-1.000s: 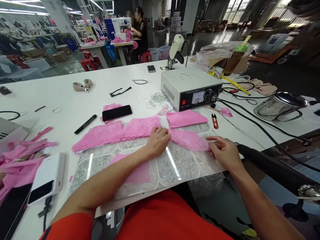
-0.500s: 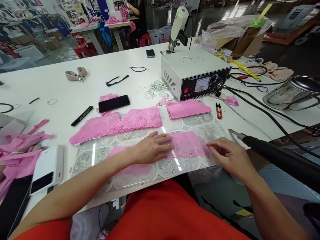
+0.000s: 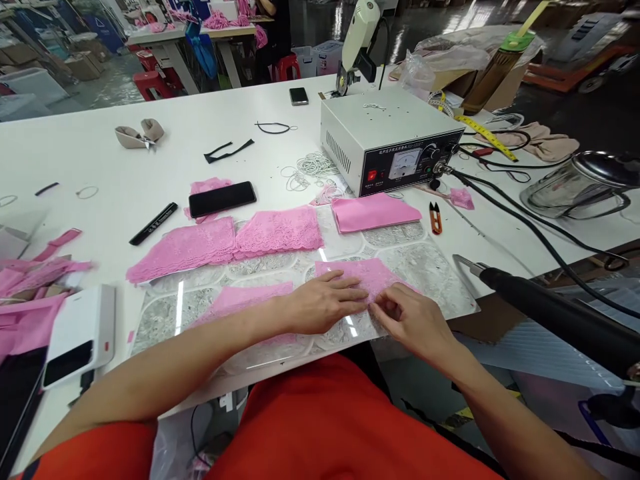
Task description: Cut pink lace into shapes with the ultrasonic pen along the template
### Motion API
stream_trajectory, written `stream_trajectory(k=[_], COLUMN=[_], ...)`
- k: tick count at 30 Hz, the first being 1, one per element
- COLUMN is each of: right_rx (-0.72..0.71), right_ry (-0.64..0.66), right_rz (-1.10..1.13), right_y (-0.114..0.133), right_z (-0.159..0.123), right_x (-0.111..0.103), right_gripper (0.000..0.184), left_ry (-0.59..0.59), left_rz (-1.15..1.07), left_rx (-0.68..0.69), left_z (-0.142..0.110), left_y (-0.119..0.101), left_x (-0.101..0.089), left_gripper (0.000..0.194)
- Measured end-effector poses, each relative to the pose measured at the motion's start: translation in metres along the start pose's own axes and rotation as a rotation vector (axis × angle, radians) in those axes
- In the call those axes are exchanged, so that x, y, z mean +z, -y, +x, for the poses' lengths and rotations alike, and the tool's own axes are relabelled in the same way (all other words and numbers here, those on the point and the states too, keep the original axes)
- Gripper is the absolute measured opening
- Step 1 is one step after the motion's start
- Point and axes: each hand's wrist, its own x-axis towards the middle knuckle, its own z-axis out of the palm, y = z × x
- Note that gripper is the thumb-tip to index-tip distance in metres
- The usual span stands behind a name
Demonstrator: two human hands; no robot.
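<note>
My left hand (image 3: 327, 303) lies palm down with outstretched fingers on a pink lace piece (image 3: 367, 268). Close beside its fingertips, my right hand (image 3: 413, 320) pinches the lower edge of that same piece. The lace rests on a marble-patterned mat (image 3: 430, 273) under a shiny clear surface. Another pink lace piece (image 3: 245, 298) lies flat to the left, partly covered by my left forearm. Behind my hands are two stacks of pink lace, a left stack (image 3: 185, 247) and a right stack (image 3: 280, 230), and a folded smooth pink cloth (image 3: 375, 212).
A black-handled tool with a metal tip (image 3: 500, 280) juts in at right, cabled to a grey control box (image 3: 395, 133). Orange thread snips (image 3: 435, 218), a black phone (image 3: 223, 199), a black marker (image 3: 153, 223) and a glass mug (image 3: 575, 187) lie around. A white device (image 3: 80, 333) sits left.
My right hand has moved left from the lace piece's right end to its lower edge, near my left fingers. My left hand has slid slightly right. The view has shifted a little.
</note>
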Motion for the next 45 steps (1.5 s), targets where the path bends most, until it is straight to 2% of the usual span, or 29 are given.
stream_trajectory(k=[5, 10, 14, 16, 19, 20, 22, 24, 26, 30, 33, 36, 39, 45], right_rx=[0.000, 0.067, 0.135, 0.139, 0.067, 0.041, 0.006, -0.033, -0.084, -0.154, -0.186, -0.210, -0.218, -0.160], right_ry=[-0.061, -0.033, -0.044, 0.062, 0.366, 0.419, 0.384, 0.267, 0.191, 0.192, 0.163, 0.114, 0.094, 0.085], right_rz=[-0.052, 0.125, 0.269, 0.342, 0.428, 0.427, 0.394, 0.364, 0.356, 0.288, 0.164, 0.076, 0.094, 0.273], right_y=[-0.002, -0.008, -0.010, -0.008, -0.003, 0.000, 0.006, 0.015, 0.027, 0.047, 0.053, 0.052, 0.050, 0.051], right_z=[-0.003, -0.007, -0.010, -0.013, -0.016, -0.016, -0.011, -0.004, 0.006, 0.019, 0.022, 0.021, 0.019, 0.013], right_x=[0.006, 0.002, -0.010, -0.022, -0.041, -0.045, -0.046, -0.037, -0.021, 0.014, 0.031, 0.037, 0.038, 0.036], right_gripper=[0.018, 0.021, 0.025, 0.027, 0.022, 0.020, 0.019, 0.020, 0.019, 0.016, 0.011, 0.014, 0.016, 0.016], left_ry=[0.053, 0.078, 0.025, -0.009, -0.106, -0.154, -0.243, -0.281, -0.271, -0.217, -0.143, -0.058, -0.011, -0.069], left_rz=[-0.003, -0.034, -0.076, -0.115, -0.195, -0.226, -0.282, -0.317, -0.328, -0.281, -0.209, -0.159, -0.129, -0.104], left_rx=[-0.024, -0.047, -0.043, -0.036, -0.068, -0.090, -0.137, -0.164, -0.180, -0.198, -0.207, -0.225, -0.230, -0.194], left_z=[0.001, -0.001, 0.001, 0.000, -0.008, -0.012, -0.024, -0.036, -0.046, -0.057, -0.059, -0.060, -0.062, -0.066], left_y=[0.000, -0.001, -0.002, -0.001, 0.005, 0.008, 0.013, 0.016, 0.015, 0.008, 0.004, 0.003, 0.002, 0.002], left_x=[0.006, 0.006, 0.007, 0.006, 0.000, -0.003, -0.009, -0.012, -0.012, -0.005, -0.001, -0.001, -0.001, 0.002], left_gripper=[0.042, 0.045, 0.043, 0.042, 0.040, 0.038, 0.032, 0.028, 0.026, 0.026, 0.036, 0.046, 0.051, 0.044])
